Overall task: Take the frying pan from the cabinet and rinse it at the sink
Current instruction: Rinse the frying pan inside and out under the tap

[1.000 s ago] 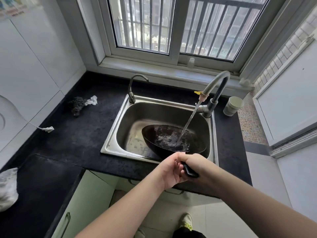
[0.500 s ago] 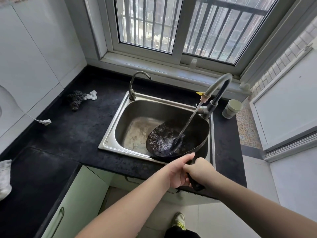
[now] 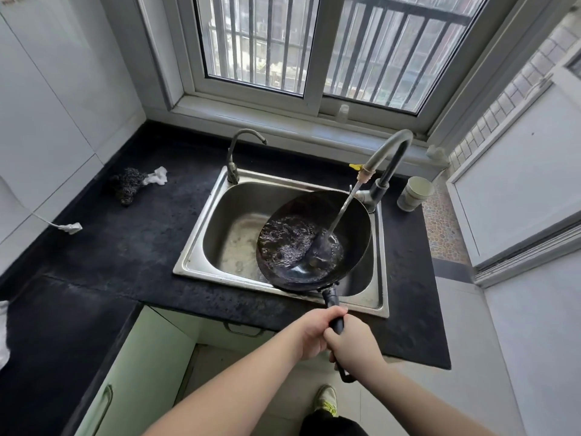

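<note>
Pan (image 3: 314, 240), dark and round, hangs tilted over the right half of the steel sink (image 3: 201, 265), its bowl facing up and toward the window, its rim low on the left side. A thin stream of water (image 3: 342, 209) runs at a slant from the spout of the tall grey tap (image 3: 388, 152) into the bowl, and frothy water has pooled in the lower left part of the pan. The black handle (image 3: 332, 302) runs from the pan's near edge out over the front rim of the sink to both hands. The left hand (image 3: 309, 333) has its fingers clenched round the handle, higher up, nearer the pan; the right hand (image 3: 353, 343) grasps it just below, the two hands touching, and the handle's end loop shows under the right hand. A second, smaller tap (image 3: 234, 158) stands at the back left corner of the sink. On the black worktop (image 3: 132, 253) to the left lie a dark scourer (image 3: 127, 185) with a white scrap (image 3: 157, 176) touching it, and nearer the wall a white plug (image 3: 70, 228) on a cord. A pale cup (image 3: 415, 193) stands on the worktop right of the tall tap. Below, between the arms, one shoe (image 3: 327, 401) shows on the floor.
</note>
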Motion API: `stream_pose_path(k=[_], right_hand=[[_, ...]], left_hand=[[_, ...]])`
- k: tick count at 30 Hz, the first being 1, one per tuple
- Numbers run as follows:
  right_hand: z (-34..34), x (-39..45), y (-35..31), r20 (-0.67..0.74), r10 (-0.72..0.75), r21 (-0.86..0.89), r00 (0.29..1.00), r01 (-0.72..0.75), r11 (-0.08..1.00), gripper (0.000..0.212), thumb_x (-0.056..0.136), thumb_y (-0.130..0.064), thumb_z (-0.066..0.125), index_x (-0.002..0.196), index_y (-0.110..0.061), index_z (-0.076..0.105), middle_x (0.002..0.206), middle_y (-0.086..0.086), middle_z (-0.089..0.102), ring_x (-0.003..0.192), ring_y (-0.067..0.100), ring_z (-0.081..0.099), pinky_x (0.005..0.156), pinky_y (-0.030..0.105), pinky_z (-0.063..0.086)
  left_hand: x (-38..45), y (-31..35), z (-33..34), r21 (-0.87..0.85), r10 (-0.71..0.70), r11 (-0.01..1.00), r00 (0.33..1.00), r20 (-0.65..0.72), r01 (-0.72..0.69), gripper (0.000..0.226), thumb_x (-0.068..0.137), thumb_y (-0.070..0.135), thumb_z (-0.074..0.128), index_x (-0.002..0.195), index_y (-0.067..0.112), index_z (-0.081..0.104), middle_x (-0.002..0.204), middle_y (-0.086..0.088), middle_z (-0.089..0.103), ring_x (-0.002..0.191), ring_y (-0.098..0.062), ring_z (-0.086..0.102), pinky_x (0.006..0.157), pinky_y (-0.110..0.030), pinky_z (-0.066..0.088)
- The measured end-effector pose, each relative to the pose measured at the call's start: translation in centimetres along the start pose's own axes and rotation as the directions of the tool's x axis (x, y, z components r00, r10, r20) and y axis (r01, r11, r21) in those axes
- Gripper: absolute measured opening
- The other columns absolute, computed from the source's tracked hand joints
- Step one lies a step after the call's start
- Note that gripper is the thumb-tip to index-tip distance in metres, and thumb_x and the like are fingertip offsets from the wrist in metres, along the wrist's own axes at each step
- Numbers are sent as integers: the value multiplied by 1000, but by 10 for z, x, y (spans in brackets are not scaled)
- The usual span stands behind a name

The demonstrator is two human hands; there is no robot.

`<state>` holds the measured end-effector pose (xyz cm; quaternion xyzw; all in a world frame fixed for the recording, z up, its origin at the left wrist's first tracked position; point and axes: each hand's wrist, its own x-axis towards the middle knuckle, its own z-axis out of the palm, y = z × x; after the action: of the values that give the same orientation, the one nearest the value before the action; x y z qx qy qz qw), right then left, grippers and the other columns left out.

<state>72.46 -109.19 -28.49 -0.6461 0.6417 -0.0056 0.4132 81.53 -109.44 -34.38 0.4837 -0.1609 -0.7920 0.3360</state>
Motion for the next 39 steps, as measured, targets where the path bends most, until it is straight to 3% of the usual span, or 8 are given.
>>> stream_pose_path(k=[5,7,12,22,24,27,31,39], right_hand=[[15,4,6,-13,-62,-36,998,62,997,2,86,-17,52,85,-16,51,60,1,61,41,12,57,40,25,46],[22,9,11,-23,-68,-57,997,67,996,5,86,-20,53,84,-16,54,61,-1,61,42,9,57,43,24,48],[39,23,24,-45,-80,-28,996,79,997,21,85,-29,55,97,-12,60,76,2,69,56,16,64,54,30,53],[65,43,23,-94,-148,202,985,164,966,24,74,-41,55,92,-25,58,80,3,69,69,21,67,59,28,55],[66,48,18,-106,-164,229,981,185,956,21,79,-30,59,98,-21,61,83,4,67,63,14,65,54,19,51],[71,56,15,-122,-185,269,975,212,940,33,76,-32,58,103,-15,64,85,7,68,69,14,67,59,23,54],[75,65,14,-118,-212,282,970,238,930,28,81,-21,63,107,-12,63,93,5,69,82,14,64,61,4,41],[72,66,14,-83,-297,353,951,307,884,19,81,-19,66,100,-18,66,81,-5,68,70,-10,61,59,6,41]], left_hand=[[11,-7,-14,-5,-24,1000,999,-42,24,30,94,25,44,82,15,70,107,-6,73,89,-22,63,67,-30,42],[11,-7,-17,-2,-29,1000,999,-43,29,37,94,20,42,80,15,75,105,-3,74,89,-20,64,71,-30,43],[8,-4,-21,19,-42,999,996,-85,44,39,91,21,45,118,2,66,95,-1,75,78,-14,68,68,-25,46],[10,-2,-42,34,44,999,974,-221,-38,30,96,18,50,107,4,73,98,-9,74,91,-26,61,70,-31,46],[11,2,-45,26,54,998,964,-259,-50,27,96,17,51,104,5,74,101,-10,74,92,-25,64,81,-34,50],[12,8,-49,7,62,998,948,-311,-63,25,94,16,54,102,4,75,105,-14,73,94,-26,66,93,-40,48],[14,11,-50,-20,77,996,916,-394,-92,25,94,15,56,107,0,71,98,-13,74,87,-25,67,82,-34,52],[7,11,-43,-18,116,989,853,-508,-145,19,94,13,58,103,2,71,95,-11,74,81,-20,69,64,-24,52]])
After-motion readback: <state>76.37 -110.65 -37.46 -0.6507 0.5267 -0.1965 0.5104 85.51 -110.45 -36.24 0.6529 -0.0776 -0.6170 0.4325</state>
